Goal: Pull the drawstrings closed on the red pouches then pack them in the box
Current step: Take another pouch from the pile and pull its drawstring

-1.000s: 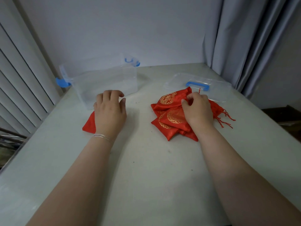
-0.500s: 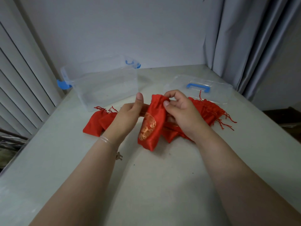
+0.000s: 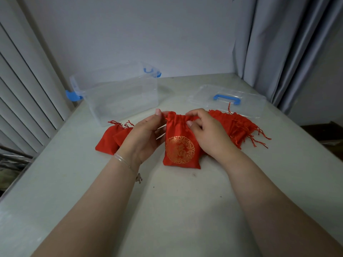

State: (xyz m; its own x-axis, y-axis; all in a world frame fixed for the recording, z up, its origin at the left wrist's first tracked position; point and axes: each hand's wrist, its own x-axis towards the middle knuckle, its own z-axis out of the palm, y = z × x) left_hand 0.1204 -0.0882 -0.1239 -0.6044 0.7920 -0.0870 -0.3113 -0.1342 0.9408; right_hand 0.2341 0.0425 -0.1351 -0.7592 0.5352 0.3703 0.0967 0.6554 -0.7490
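Turned emblem-forward, pouch (image 3: 181,143) hangs between both hands' grips.

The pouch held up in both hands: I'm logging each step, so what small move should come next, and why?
Probably draw the two hands apart. The left hand and right hand each pinch a top corner of the pouch, whose mouth looks only partly gathered; the clear box holds no pouches.

Red pouch (image 3: 181,143) – satiny cloth, slight sheen, gold metallic print. Box (image 3: 122,97) and lid (image 3: 228,101) – clear glossy plastic, blue plastic handle (image 3: 227,98). Table (image 3: 176,210) – smooth, matt.
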